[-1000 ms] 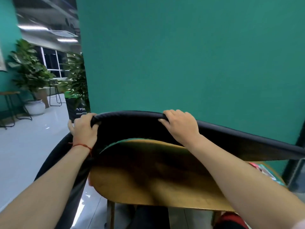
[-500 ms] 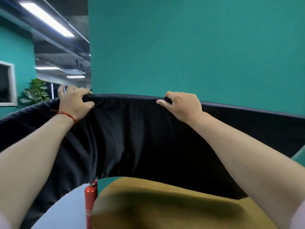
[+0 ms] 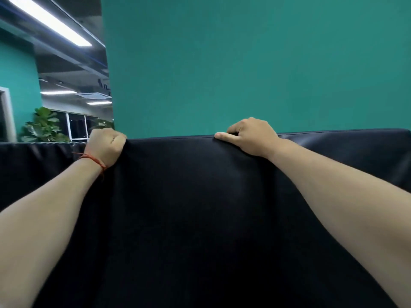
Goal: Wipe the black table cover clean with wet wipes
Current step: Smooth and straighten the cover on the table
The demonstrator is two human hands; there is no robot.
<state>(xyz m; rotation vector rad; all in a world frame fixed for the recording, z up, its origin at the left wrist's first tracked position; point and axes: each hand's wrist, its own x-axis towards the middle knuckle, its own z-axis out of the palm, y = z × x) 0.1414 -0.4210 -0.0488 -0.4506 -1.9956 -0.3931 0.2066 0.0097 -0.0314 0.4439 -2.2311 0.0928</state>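
The black table cover (image 3: 200, 207) hangs raised in front of me and fills the lower half of the head view. Its top edge runs level across the frame. My left hand (image 3: 106, 144), with a red string at the wrist, grips that top edge at the left in a fist. My right hand (image 3: 251, 135) grips the same edge further right, fingers curled over the far side and thumb lying along the rim. The table beneath is hidden by the cover. No wet wipes are in view.
A teal wall (image 3: 255, 63) stands close behind the cover. At the left an open room shows potted plants (image 3: 44, 127), windows and ceiling lights (image 3: 51, 21).
Both hands have lifted the cover's edge higher and pulled it taut. The wooden tabletop and the red extinguisher seen earlier are now hidden behind the cover.
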